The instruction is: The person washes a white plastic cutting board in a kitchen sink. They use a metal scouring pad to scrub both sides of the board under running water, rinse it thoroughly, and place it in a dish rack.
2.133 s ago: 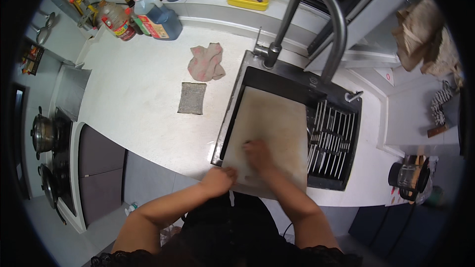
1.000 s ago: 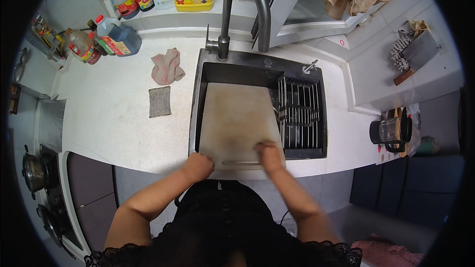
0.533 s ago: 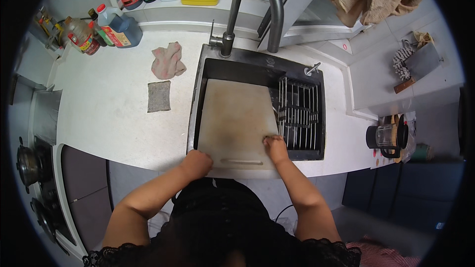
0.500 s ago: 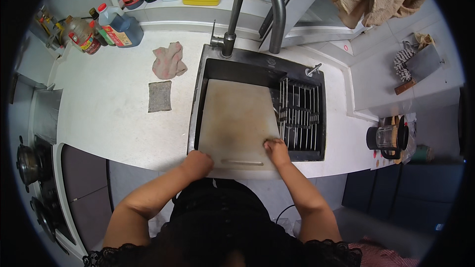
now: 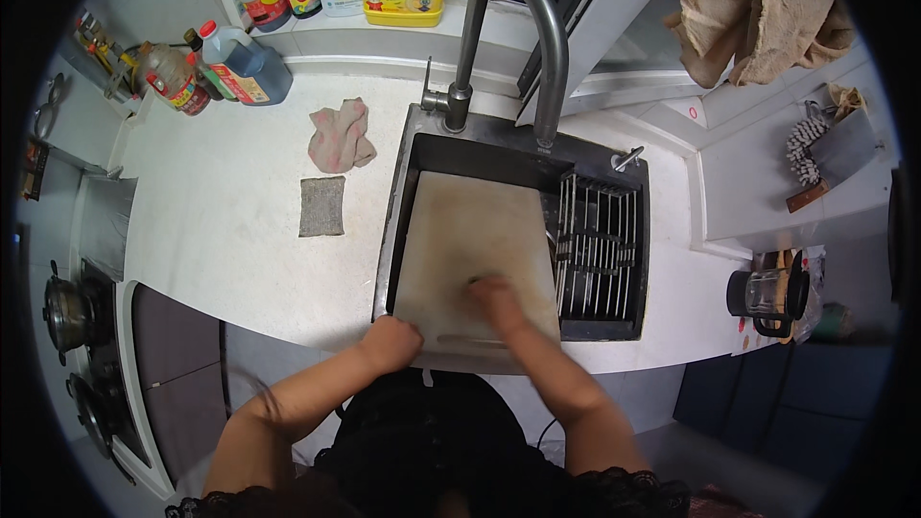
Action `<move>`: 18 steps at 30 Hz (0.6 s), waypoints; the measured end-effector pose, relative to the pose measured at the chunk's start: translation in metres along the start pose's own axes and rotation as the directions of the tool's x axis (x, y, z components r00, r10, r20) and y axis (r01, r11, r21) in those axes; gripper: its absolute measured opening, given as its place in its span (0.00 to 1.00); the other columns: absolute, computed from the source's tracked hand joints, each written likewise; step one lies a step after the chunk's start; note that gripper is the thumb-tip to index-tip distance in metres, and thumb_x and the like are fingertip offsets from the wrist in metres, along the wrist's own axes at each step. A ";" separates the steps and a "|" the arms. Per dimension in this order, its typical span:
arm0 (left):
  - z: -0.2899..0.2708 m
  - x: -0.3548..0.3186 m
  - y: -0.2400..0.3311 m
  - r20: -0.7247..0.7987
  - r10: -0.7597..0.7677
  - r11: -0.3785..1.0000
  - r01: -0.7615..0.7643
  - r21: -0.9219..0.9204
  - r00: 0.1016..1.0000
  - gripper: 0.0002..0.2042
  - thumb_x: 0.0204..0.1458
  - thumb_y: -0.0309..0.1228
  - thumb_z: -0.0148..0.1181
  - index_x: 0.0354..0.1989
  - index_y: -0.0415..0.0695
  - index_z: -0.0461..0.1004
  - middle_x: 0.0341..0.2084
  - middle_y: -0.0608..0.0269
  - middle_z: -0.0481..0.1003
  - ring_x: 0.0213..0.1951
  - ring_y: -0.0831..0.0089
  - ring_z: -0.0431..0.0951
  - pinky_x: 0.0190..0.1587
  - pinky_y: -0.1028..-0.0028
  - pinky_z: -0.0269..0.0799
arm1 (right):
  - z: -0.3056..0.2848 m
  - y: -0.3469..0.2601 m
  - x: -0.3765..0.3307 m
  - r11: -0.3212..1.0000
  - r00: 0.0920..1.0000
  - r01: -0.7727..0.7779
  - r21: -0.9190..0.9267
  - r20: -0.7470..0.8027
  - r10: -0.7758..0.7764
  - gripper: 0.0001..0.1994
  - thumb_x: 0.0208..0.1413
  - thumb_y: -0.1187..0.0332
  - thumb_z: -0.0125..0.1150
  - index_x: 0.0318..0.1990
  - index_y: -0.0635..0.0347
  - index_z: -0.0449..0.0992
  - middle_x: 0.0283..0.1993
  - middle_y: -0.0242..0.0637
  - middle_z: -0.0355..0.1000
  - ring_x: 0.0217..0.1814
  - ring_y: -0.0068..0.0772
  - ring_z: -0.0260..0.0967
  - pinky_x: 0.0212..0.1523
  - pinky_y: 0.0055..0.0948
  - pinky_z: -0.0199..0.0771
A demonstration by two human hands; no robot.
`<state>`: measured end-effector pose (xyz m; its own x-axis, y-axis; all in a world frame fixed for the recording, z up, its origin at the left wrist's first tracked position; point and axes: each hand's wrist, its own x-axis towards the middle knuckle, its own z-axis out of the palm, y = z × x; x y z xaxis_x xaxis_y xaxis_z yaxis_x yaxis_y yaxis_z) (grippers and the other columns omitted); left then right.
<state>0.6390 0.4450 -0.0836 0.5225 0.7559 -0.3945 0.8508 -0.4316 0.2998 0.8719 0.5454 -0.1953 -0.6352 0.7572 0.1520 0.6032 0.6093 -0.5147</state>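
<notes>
Board: the off-white, flat rectangular cutting board [image 5: 475, 221] lies lengthwise in the left part of the black rectangular sink [image 5: 499, 132], its near end reaching over the front edge; that rim probably props it within easy reach.
Handle slot: the 1 long cut-out is at the near end, towards the person's body.
Left hand: the bare left hand [image 5: 391, 343] has its fingers curled in around the board's near left corner, a closed hold that probably stops the board sliding.
Right hand: the bare right hand [image 5: 497, 302] is low over the board's middle, fingers bunched. Something small and dark shows at its fingertips, but blur means I cannot tell whether it is held.
Rack: the silver-barred metal rack [image 5: 597, 254] fills the sink's right side, perhaps why the board sits left.
Tap: the dark grey metal gooseneck tap [image 5: 554, 67] arches above the sink's back ledge.
Cloth and pad: the crumpled pinkish-beige cloth [image 5: 341, 137] and flat grey rectangular pad [image 5: 321, 207] lie near each other on the white counter [image 5: 230, 192], left of the sink, likely for handy reach.
</notes>
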 end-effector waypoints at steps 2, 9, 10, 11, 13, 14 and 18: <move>-0.011 0.008 -0.001 0.007 0.018 1.000 -0.018 -0.016 1.000 0.07 0.43 0.33 0.57 0.23 0.44 0.78 0.28 0.58 0.77 0.29 0.60 0.79 0.30 0.64 0.74 | -0.025 0.052 -0.007 0.950 0.938 -0.307 0.058 -0.150 0.312 0.05 0.46 0.75 0.57 0.29 0.59 0.80 0.31 0.46 0.75 0.35 0.49 0.73 0.39 0.41 0.73; -0.007 0.043 -0.013 -0.108 0.047 0.993 -0.058 -0.104 0.993 0.22 0.42 0.50 0.61 0.33 0.42 0.76 0.39 0.59 0.75 0.43 0.62 0.74 0.44 0.66 0.71 | 0.024 -0.009 0.023 0.997 0.996 0.070 -0.013 -0.058 -0.071 0.06 0.45 0.71 0.54 0.23 0.61 0.75 0.27 0.46 0.72 0.32 0.48 0.71 0.35 0.41 0.71; -0.006 0.047 -0.014 -0.092 0.056 0.993 -0.065 -0.101 0.994 0.22 0.43 0.51 0.61 0.35 0.42 0.76 0.39 0.59 0.75 0.44 0.62 0.74 0.45 0.66 0.71 | 0.029 -0.009 0.021 0.991 0.992 0.107 0.077 -0.078 -0.101 0.06 0.45 0.71 0.53 0.24 0.61 0.75 0.27 0.46 0.73 0.31 0.48 0.71 0.35 0.40 0.72; -0.007 0.047 -0.016 -0.072 0.056 0.994 -0.062 -0.094 0.996 0.23 0.43 0.51 0.61 0.36 0.42 0.76 0.40 0.59 0.74 0.44 0.61 0.74 0.46 0.66 0.71 | 0.034 -0.008 0.022 0.973 0.986 0.150 0.175 -0.103 -0.133 0.06 0.45 0.71 0.53 0.24 0.61 0.75 0.27 0.45 0.73 0.31 0.47 0.71 0.34 0.40 0.72; -0.010 0.046 -0.017 -0.014 0.061 0.994 -0.062 -0.089 0.998 0.23 0.43 0.51 0.60 0.37 0.42 0.76 0.40 0.60 0.74 0.45 0.62 0.74 0.47 0.66 0.70 | 0.009 0.039 0.029 0.985 1.000 -0.016 -0.171 -0.014 0.014 0.05 0.46 0.71 0.54 0.24 0.61 0.75 0.25 0.45 0.72 0.29 0.47 0.71 0.33 0.37 0.73; -0.014 0.048 -0.018 0.009 0.066 0.995 -0.065 -0.082 0.998 0.24 0.43 0.51 0.60 0.38 0.42 0.76 0.41 0.60 0.74 0.45 0.62 0.74 0.47 0.66 0.70 | -0.001 0.078 0.022 0.981 0.980 -0.159 -0.111 -0.139 0.143 0.05 0.45 0.72 0.53 0.24 0.61 0.76 0.25 0.44 0.73 0.27 0.46 0.71 0.32 0.36 0.74; -0.005 0.049 -0.025 -0.095 0.137 0.987 -0.144 -0.076 0.986 0.22 0.44 0.52 0.59 0.35 0.43 0.75 0.40 0.59 0.75 0.43 0.61 0.75 0.45 0.66 0.72 | 0.008 0.102 0.024 0.858 0.913 -0.408 -0.312 -0.152 0.378 0.06 0.44 0.72 0.56 0.27 0.55 0.80 0.26 0.44 0.73 0.28 0.46 0.72 0.36 0.37 0.74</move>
<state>0.6431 0.4953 -0.1067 0.6265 0.7328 -0.2656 0.7597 -0.4977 0.4186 0.9141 0.6233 -0.2509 -0.2785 0.9577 0.0720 0.9271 0.2877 -0.2404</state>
